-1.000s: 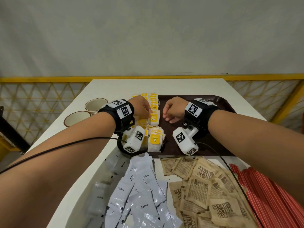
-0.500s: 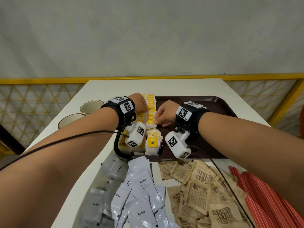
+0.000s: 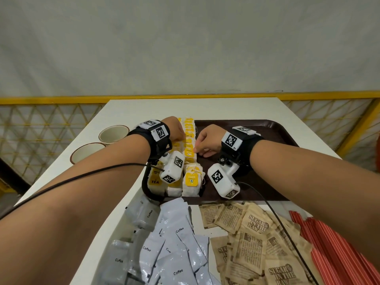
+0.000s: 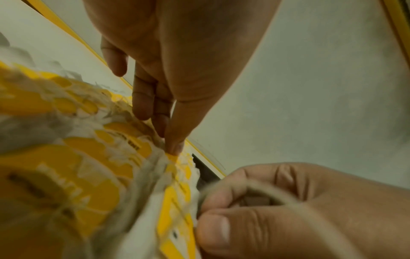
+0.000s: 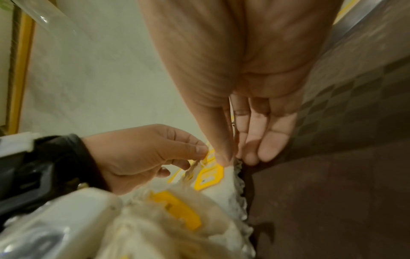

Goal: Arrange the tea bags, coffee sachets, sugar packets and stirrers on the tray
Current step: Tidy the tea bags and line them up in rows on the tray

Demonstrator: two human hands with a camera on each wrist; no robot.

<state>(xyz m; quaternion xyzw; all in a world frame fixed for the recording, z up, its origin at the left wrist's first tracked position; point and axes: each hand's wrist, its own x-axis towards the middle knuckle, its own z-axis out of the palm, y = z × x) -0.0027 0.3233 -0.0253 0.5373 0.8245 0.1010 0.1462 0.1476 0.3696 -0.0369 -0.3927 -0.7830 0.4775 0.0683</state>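
Both hands work the tea bags (image 3: 190,140) lined along the tray's (image 3: 273,130) 9 o'clock side: left hand (image 3: 174,129) pinches one tag, right hand (image 3: 207,140) pinches another, apparently straightening the rows.

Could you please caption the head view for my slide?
Both hands straighten tea bags on the tray; coffee sachets wait nearby.
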